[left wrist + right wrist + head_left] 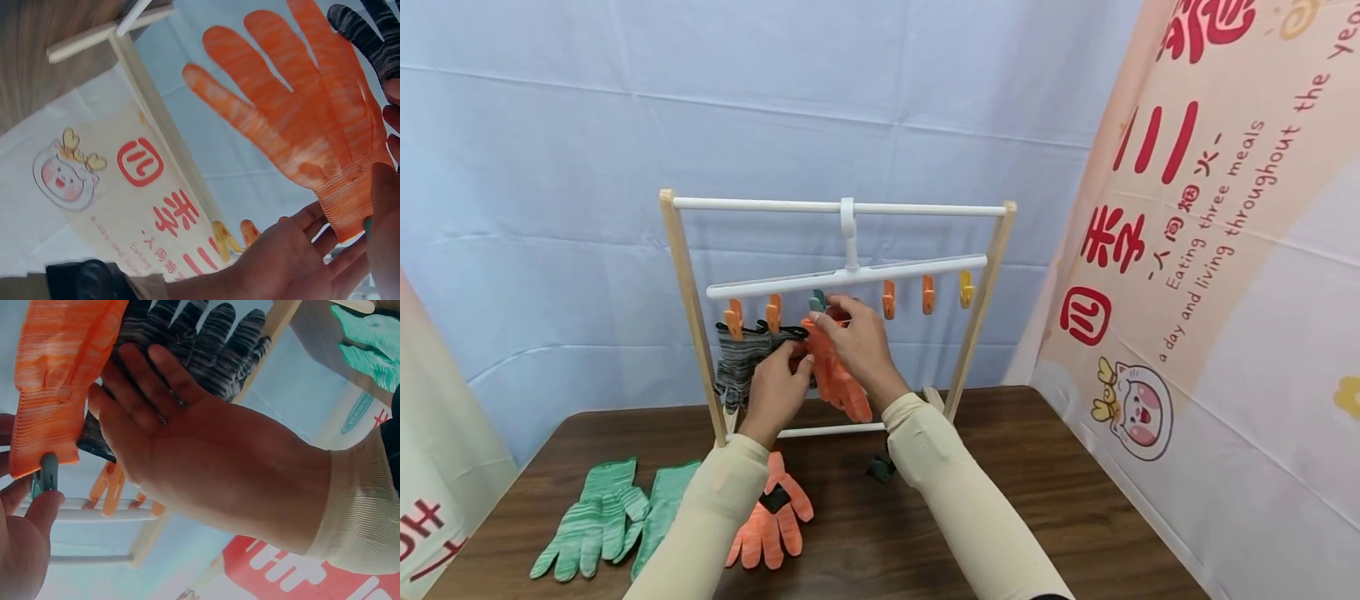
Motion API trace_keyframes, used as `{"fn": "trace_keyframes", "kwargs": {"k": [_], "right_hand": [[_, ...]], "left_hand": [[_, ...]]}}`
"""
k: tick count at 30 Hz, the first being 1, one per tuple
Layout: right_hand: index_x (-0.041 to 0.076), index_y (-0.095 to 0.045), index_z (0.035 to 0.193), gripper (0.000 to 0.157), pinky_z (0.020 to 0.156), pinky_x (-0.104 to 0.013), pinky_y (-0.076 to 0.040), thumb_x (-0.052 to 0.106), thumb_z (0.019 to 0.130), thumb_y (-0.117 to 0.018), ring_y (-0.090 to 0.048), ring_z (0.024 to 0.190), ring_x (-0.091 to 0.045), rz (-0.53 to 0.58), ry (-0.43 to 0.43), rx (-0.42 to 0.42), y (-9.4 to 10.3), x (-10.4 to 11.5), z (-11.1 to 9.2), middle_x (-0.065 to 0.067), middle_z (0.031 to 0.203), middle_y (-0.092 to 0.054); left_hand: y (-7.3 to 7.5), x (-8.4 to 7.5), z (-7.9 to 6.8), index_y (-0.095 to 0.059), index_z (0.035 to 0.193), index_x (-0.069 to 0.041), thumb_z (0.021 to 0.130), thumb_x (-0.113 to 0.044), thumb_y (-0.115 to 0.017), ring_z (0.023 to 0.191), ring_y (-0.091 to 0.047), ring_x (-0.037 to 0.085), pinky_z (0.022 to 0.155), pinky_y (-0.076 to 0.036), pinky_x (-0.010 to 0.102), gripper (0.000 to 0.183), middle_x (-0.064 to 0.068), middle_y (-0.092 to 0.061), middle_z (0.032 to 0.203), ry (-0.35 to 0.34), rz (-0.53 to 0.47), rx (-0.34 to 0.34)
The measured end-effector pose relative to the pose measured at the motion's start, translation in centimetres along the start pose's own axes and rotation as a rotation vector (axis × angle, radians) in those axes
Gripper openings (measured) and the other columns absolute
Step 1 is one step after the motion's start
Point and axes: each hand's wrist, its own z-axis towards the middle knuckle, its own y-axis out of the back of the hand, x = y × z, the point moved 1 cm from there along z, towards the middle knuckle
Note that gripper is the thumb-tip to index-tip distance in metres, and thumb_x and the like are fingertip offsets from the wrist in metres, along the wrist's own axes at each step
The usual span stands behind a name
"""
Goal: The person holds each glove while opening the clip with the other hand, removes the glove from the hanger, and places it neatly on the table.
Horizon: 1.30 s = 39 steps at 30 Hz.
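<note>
Orange glove (835, 375), one of two, hangs fingers-down below the white hanger (917, 270) — the right hand (865, 337) pinches the only green peg (49, 472) at its cuff; the left hand (778, 387) is beside it, fingers relaxed and slightly apart — whether touching, I cannot tell. Two orange pegs (772, 313) hold grey gloves (741, 362); two green gloves (587, 517) lie on the table (880, 542)

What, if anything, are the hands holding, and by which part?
The right hand pinches the green clip by its upper end, at the orange glove's cuff. Whether the left hand grips anything cannot be told.
</note>
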Motion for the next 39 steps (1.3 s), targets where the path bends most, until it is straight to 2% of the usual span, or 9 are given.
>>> {"fn": "trace_keyframes", "kwargs": {"k": [8,13,17,22,30,39], "right_hand": [[0.017,-0.061,0.117,0.036,0.074,-0.029,-0.049,0.036,0.086,-0.063,-0.058,0.090,-0.009,0.072,-0.026,0.023,-0.22,0.06,0.09,0.004,0.098,-0.063],[0.018,-0.063,0.114,0.032,0.073,-0.029,-0.048,0.034,0.087,-0.063,-0.058,0.085,-0.009,0.102,-0.029,0.030,-0.32,0.04,0.15,0.006,0.094,-0.063],[0.020,-0.063,0.112,0.031,0.073,-0.030,-0.047,0.036,0.086,-0.062,-0.057,0.084,-0.009,0.127,-0.062,0.039,-0.32,0.14,0.22,0.008,0.092,-0.063],[0.018,-0.063,0.111,0.032,0.076,-0.032,-0.048,0.038,0.086,-0.062,-0.059,0.085,-0.010,0.197,-0.093,0.045,-0.20,0.23,0.42,0.005,0.092,-0.063],[0.017,-0.054,0.128,0.046,0.078,-0.032,-0.049,0.039,0.088,-0.060,-0.060,0.090,-0.013,0.243,-0.071,0.072,0.02,0.07,0.54,0.000,0.101,-0.062],[0.023,-0.059,0.123,0.042,0.077,-0.032,-0.049,0.038,0.084,-0.064,-0.061,0.087,-0.011,0.263,-0.165,0.020,0.12,0.29,0.71,0.005,0.101,-0.065]], "left_hand": [[0.25,0.27,0.94,-0.060,0.113,-0.019,0.094,-0.034,-0.051,0.094,-0.057,0.020,0.075,-0.045,0.038,0.026,0.003,-0.062,0.105,0.067,-0.108,0.027],[0.32,0.28,1.12,-0.062,0.108,-0.017,0.092,-0.036,-0.054,0.085,-0.057,0.020,0.071,-0.045,0.036,0.026,0.004,-0.062,0.099,0.103,-0.163,0.034],[0.38,0.33,1.12,-0.062,0.100,-0.016,0.090,-0.037,-0.057,0.081,-0.056,0.019,0.068,-0.044,0.034,0.024,0.003,-0.062,0.094,0.117,-0.193,0.039],[0.32,0.49,0.99,-0.061,0.097,-0.016,0.089,-0.038,-0.058,0.080,-0.057,0.019,0.067,-0.045,0.034,0.024,0.003,-0.063,0.091,0.113,-0.233,0.077],[0.24,0.49,0.75,-0.061,0.095,-0.017,0.089,-0.037,-0.059,0.077,-0.057,0.019,0.064,-0.046,0.035,0.021,0.002,-0.062,0.086,0.089,-0.249,0.076],[0.27,0.59,0.39,-0.062,0.091,-0.016,0.088,-0.036,-0.061,0.074,-0.057,0.027,0.060,-0.044,0.035,0.021,0.005,-0.062,0.078,0.058,-0.304,0.080]]}}
